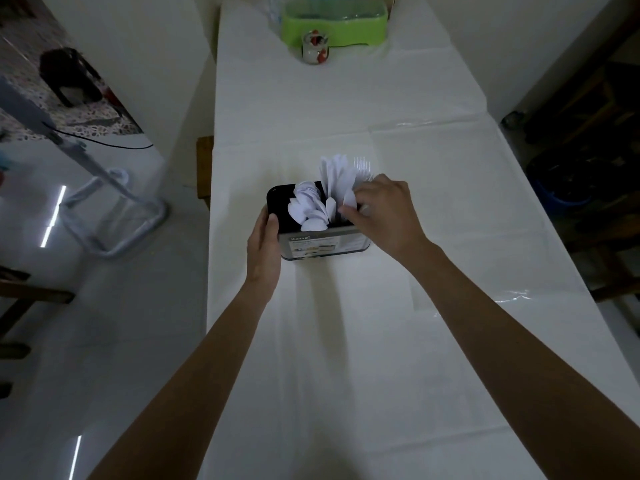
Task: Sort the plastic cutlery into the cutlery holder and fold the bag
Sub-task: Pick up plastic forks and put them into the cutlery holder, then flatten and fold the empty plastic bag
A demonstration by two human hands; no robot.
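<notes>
A black box-shaped plastic cutlery holder [323, 237] with a paper label on its near side stands in the middle of a long table covered with a white cloth [346, 341]. White plastic spoons [306, 206] stand with their round bowls up in the left part of the holder. White plastic knives [334, 176] stand in the middle part, and clear-white plastic forks [363, 166] rise behind them on the right.

The left hand [265, 247] lies flat against the left wall of the holder; the fingers are together and the thumb rests on the top edge. The right hand [384, 213] reaches over the right part of the holder. Its fingers are curled and close around a white piece of cutlery [349, 197], but I cannot tell whether this piece is a spoon or a knife.

At the far end of the table stand a light green plastic tray [334, 24] and, just in front of it, a small glass jar [315, 50] with red marks. The bag is not in view.
</notes>
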